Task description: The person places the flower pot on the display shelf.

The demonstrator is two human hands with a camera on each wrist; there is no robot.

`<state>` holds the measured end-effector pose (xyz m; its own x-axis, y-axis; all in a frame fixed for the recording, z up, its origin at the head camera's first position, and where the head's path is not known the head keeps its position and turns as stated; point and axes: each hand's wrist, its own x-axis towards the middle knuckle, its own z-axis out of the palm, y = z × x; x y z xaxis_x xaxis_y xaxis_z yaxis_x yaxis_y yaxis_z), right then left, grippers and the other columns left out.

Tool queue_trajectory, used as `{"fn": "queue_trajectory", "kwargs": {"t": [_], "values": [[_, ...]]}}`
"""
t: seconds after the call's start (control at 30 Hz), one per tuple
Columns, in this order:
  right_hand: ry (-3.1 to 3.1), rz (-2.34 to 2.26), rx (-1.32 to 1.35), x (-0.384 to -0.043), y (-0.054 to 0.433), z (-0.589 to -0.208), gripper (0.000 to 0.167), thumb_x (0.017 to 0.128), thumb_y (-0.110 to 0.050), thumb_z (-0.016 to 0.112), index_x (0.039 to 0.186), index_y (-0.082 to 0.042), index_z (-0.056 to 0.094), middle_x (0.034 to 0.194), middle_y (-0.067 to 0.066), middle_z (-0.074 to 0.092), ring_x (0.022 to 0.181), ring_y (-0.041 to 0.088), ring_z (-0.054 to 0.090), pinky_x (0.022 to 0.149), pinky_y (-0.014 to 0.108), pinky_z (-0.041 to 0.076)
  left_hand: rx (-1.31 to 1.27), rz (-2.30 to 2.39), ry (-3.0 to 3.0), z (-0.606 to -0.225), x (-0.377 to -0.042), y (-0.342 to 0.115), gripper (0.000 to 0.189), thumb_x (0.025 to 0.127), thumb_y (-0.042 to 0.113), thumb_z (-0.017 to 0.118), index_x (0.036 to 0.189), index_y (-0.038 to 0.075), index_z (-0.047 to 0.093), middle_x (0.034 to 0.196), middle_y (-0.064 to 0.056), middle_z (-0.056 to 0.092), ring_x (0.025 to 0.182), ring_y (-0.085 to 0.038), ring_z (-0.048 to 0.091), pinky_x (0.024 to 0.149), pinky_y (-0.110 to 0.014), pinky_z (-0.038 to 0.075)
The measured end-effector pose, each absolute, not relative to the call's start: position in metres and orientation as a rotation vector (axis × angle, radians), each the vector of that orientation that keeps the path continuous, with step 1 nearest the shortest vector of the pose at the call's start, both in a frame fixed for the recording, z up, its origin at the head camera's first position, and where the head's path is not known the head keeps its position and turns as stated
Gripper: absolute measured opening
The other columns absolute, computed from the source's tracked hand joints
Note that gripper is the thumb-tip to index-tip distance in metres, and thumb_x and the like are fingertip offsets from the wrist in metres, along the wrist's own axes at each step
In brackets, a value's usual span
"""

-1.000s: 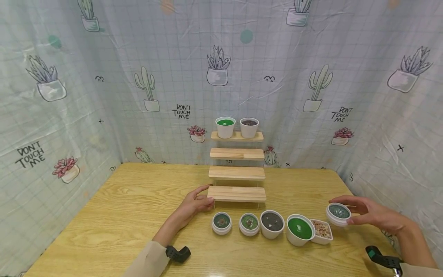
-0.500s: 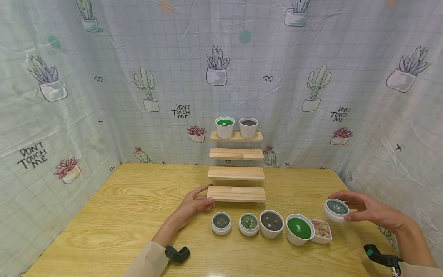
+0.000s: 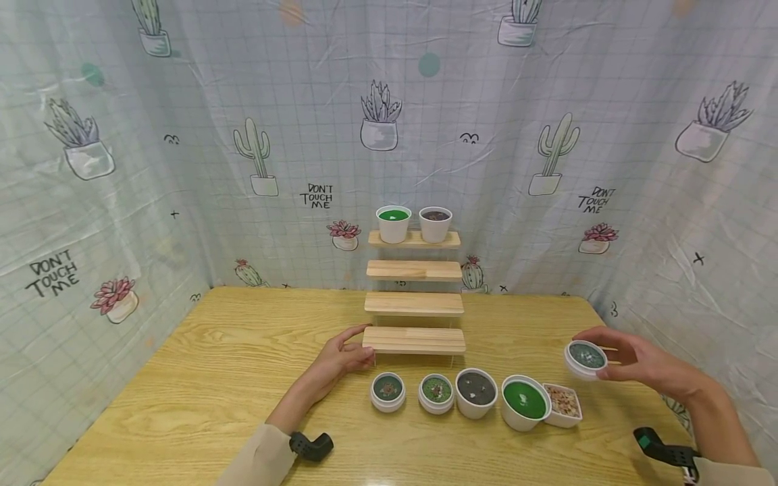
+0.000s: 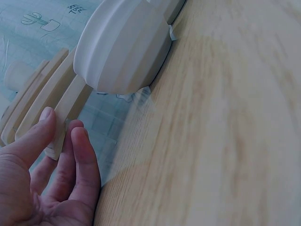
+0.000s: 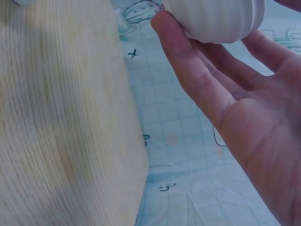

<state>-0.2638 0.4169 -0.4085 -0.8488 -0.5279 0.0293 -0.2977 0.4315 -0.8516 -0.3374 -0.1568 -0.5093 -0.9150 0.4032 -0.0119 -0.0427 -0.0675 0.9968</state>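
Note:
My right hand [image 3: 647, 364] holds a small white ribbed pot [image 3: 585, 360] with a dark blue-green top, thumb and fingers around its side; in the right wrist view the pot's ribbed wall [image 5: 218, 21] shows above the palm. My left hand [image 3: 340, 358] pinches the left end of the lowest step of a wooden tiered stand [image 3: 415, 340], thumb on top and fingers beneath. In the left wrist view the step [image 4: 70, 101] sits between the thumb and fingers, and a white ribbed pot [image 4: 124, 47] stands close by.
In front of the stand is a row of pots: two short ones [image 3: 387, 391], a grey-topped cup [image 3: 476, 393], a green-topped cup [image 3: 525, 403] and a white square dish [image 3: 562, 405] of small pebbles. Two white cups [image 3: 394, 225] stand on the top step. A printed curtain [image 3: 304, 101] surrounds the table.
My right hand has moved slightly left and away from me, carrying the small pot with it. My left hand keeps its grip on the lowest step, and the other pots stay put.

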Motion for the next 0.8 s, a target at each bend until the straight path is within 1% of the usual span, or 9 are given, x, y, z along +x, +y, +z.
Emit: {"fn": "queue_trajectory", "kwargs": {"t": [0.03,0.17,0.4,0.47,0.63,0.8], "values": [[2.452,-1.378,-0.718,-0.264,0.416,-0.408,0.05,0.097,-0.001,0.057,0.146,-0.001,0.045,0.134,-0.024,0.059,0.122,-0.009,0.055,0.086,0.024,0.055,0.39,2.054,1.906,-0.509,-0.337,-0.157,0.074,0.099,0.015,0.07,0.162,0.013,0.03,0.11,-0.014,0.076,0.097,-0.015,0.073,0.086,-0.029,0.061],[2.474,-1.374,-0.707,-0.264,0.413,-0.407,0.048,0.098,-0.001,0.057,0.145,-0.002,0.045,0.132,-0.021,0.06,0.12,-0.006,0.058,0.085,0.024,0.055,0.398,2.047,1.912,-0.51,-0.337,-0.157,0.075,0.099,0.016,0.07,0.162,0.013,0.029,0.111,-0.015,0.075,0.098,-0.015,0.073,0.086,-0.028,0.061],[2.488,-1.381,-0.694,-0.264,0.407,-0.405,0.047,0.099,-0.001,0.057,0.145,-0.003,0.044,0.132,-0.02,0.058,0.119,-0.005,0.058,0.084,0.025,0.056,0.393,2.05,1.91,-0.51,-0.339,-0.157,0.076,0.099,0.016,0.071,0.162,0.012,0.029,0.111,-0.016,0.075,0.097,-0.015,0.073,0.086,-0.028,0.061],[2.479,-1.393,-0.69,-0.265,0.405,-0.405,0.047,0.099,-0.001,0.057,0.144,-0.003,0.044,0.131,-0.019,0.06,0.118,-0.004,0.06,0.085,0.025,0.056,0.388,2.052,1.909,-0.51,-0.339,-0.157,0.076,0.099,0.016,0.071,0.162,0.012,0.03,0.111,-0.015,0.075,0.097,-0.015,0.073,0.086,-0.028,0.061],[2.493,-1.401,-0.728,-0.266,0.401,-0.404,0.045,0.1,0.0,0.058,0.143,-0.001,0.045,0.128,-0.017,0.065,0.119,-0.007,0.059,0.085,0.026,0.058,0.379,2.053,1.91,-0.508,-0.338,-0.156,0.076,0.099,0.015,0.071,0.162,0.012,0.029,0.109,-0.013,0.076,0.096,-0.015,0.073,0.085,-0.028,0.061],[2.56,-1.363,-0.695,-0.265,0.396,-0.4,0.045,0.1,-0.003,0.06,0.143,-0.003,0.047,0.126,-0.015,0.067,0.117,-0.006,0.061,0.083,0.026,0.058,0.385,2.053,1.907,-0.508,-0.338,-0.156,0.075,0.099,0.014,0.071,0.162,0.012,0.029,0.109,-0.013,0.076,0.096,-0.014,0.073,0.086,-0.028,0.061]]}}
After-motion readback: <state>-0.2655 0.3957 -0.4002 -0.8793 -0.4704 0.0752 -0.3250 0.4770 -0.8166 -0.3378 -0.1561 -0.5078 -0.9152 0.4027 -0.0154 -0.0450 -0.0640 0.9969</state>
